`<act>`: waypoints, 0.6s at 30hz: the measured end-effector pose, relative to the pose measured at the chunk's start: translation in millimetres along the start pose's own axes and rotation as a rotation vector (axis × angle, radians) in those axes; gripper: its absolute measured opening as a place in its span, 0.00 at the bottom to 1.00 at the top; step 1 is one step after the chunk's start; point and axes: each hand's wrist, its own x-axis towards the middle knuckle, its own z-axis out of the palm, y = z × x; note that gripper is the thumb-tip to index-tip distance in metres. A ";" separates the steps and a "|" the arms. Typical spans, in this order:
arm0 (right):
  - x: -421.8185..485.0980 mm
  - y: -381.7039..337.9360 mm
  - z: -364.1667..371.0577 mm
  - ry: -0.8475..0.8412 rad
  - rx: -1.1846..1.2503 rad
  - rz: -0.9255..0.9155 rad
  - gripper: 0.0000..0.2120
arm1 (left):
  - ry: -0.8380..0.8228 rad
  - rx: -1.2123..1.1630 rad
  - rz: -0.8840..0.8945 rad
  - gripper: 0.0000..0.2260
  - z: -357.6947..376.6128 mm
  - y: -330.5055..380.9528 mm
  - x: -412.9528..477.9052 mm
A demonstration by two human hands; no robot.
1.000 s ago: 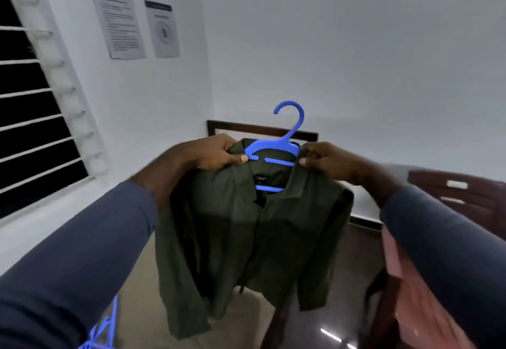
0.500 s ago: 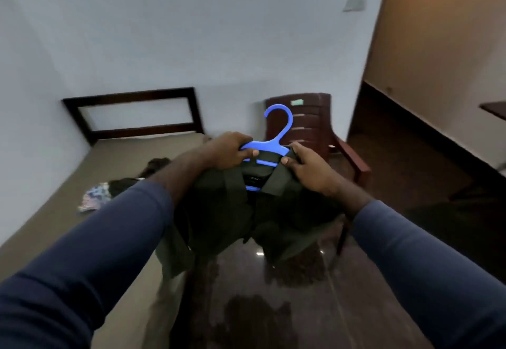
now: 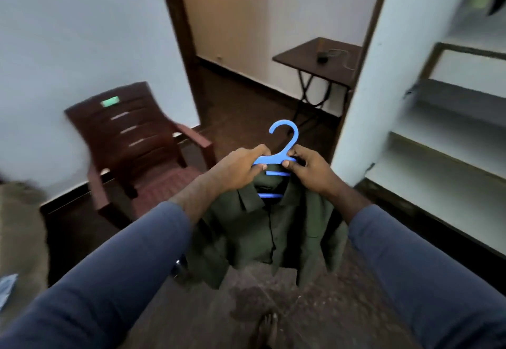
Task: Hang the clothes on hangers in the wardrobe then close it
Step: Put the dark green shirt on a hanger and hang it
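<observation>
As the person turns away from the bed that filled the view a second ago, the open wardrobe (image 3: 369, 88) comes into frame at three o'clock, its white shelves stepping up the right edge. The turn suggests the dressing of the hanger is done and the carry to the rail has begun; no rail shows yet, only a blurred garment at one o'clock.

Both hands have slid inward along the blue plastic hanger (image 3: 271, 160), held at the centre of the frame. The left hand (image 3: 241, 169) curls its fingers over the hanger's left shoulder, thumb tucked beneath the bar. The right hand (image 3: 309, 170) pinches the base of the hook between thumb and forefinger, its other fingers bent down against the collar.

The dark green shirt (image 3: 262, 228) hangs from the hanger toward six o'clock, clear of the floor and near the wardrobe without touching it. A brown plastic chair (image 3: 137, 140) stands at nine o'clock; through the doorway (image 3: 246, 20) at twelve, a folding table (image 3: 306, 55).
</observation>
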 end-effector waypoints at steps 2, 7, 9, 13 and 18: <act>0.2 24.1 -40.5 0.057 -0.014 0.093 0.06 | -0.037 0.007 0.076 0.09 18.4 20.6 47.1; 3.2 71.3 -134.1 0.169 -0.158 0.283 0.12 | -0.086 0.012 0.239 0.12 51.2 74.9 153.0; 0.9 86.4 -166.6 0.235 -0.178 0.346 0.11 | -0.100 0.008 0.320 0.13 61.5 96.0 190.7; -12.4 121.6 -222.0 0.362 -0.175 0.423 0.08 | -0.080 -0.007 0.459 0.14 85.9 139.7 255.2; -40.8 166.9 -287.0 0.524 -0.153 0.527 0.09 | -0.055 0.035 0.578 0.16 125.8 199.7 320.9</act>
